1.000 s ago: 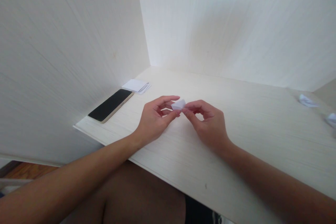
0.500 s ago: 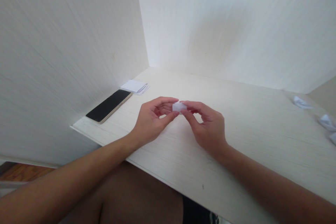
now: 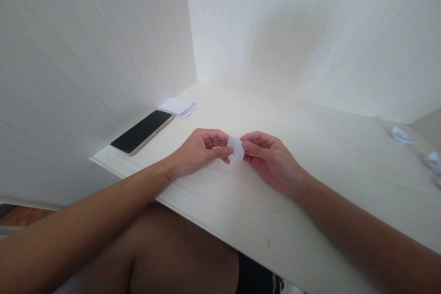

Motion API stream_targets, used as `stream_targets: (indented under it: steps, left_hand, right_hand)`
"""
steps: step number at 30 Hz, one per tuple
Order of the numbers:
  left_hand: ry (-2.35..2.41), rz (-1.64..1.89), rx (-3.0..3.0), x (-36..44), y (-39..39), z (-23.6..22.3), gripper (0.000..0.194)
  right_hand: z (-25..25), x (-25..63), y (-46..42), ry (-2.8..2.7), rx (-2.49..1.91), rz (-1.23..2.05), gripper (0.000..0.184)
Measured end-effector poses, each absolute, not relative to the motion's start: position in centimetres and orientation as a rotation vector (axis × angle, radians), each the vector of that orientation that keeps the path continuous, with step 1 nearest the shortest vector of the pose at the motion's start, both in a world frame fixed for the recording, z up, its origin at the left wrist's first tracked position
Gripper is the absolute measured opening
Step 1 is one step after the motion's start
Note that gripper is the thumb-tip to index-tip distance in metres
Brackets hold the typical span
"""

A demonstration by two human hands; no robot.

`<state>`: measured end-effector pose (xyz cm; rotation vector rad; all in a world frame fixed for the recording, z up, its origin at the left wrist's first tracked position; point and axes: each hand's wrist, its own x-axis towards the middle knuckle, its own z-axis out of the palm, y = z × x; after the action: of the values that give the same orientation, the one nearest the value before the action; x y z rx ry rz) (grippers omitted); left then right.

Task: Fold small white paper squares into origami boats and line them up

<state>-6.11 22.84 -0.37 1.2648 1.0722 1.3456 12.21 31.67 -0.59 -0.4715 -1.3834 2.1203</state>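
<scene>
A small folded piece of white paper is held between both hands, above the middle of the white desk. My left hand pinches its left side between thumb and fingers. On the right side, my right hand grips the edge with thumb and index finger, its other fingers curled behind. The paper looks flat and roughly square, tilted a little, with a faint crease across it. Part of its left edge is hidden by my left thumb.
A phone with a dark screen lies at the left by the side panel. Just behind it is a stack of white paper sheets. Folded white paper pieces lie at the far right. A back panel rises behind the desk.
The paper has turned from a narrow, angled shape to a flat squarish face towards me. Both hands have shifted their grip on it, now at its left and right sides.
</scene>
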Motion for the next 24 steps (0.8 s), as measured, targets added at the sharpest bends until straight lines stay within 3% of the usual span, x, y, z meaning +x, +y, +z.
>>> stream_targets:
  steps: [7,19,24]
  left_hand:
    - [1.117,1.241,1.438,-6.1,22.1,0.3,0.016]
    - [1.254,1.547,1.583,-5.4,22.4,-0.7,0.008]
    - [1.348,1.707,1.852,-5.1,22.1,-0.4,0.003]
  right_hand:
    - [-0.7,12.3,31.7,-1.413,-0.512,2.155,0.025]
    - [-0.3,12.1,30.2,-1.816,-0.519,1.332,0.007]
    - [-0.5,12.2,29.8,-1.891,-0.476,1.025,0.01]
